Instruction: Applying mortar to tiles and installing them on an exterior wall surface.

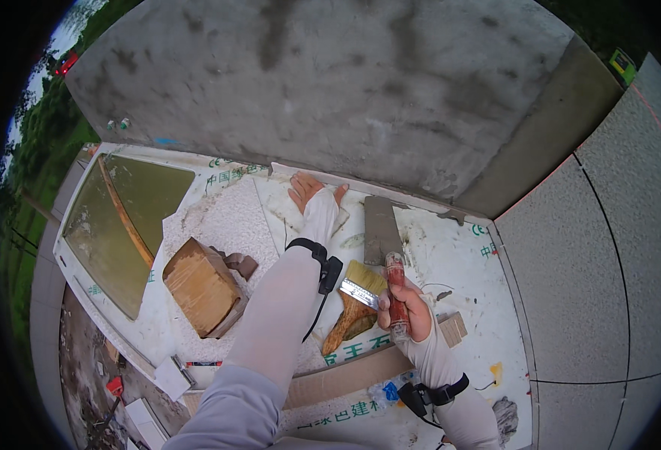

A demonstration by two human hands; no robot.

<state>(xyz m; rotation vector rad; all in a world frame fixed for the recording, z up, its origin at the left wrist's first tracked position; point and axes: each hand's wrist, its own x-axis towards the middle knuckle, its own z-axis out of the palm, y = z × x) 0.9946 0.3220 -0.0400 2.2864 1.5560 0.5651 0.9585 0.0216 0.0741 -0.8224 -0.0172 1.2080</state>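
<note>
My left hand (315, 191) reaches forward to the foot of the grey wall (330, 82). Its fingers are spread and lie on the pale strip (360, 192) along the wall's base. In my right hand (413, 309) is a trowel, its worn red handle wrapped by the fingers. The trowel's flat grey blade (381, 225) points toward the wall, over the white covered surface (462, 270). Just left of that hand lies a wide paintbrush (354, 304) with pale bristles and a wooden handle. Both forearms wear sleeves with black straps and small devices.
An open cardboard box (201, 289) sits on a speckled white slab (218, 214). Farther left, a wooden stick (126, 217) crosses an olive-coloured panel (94, 214). A cardboard strip (345, 379) lies close to me. Grey panels (578, 285) stand on the right.
</note>
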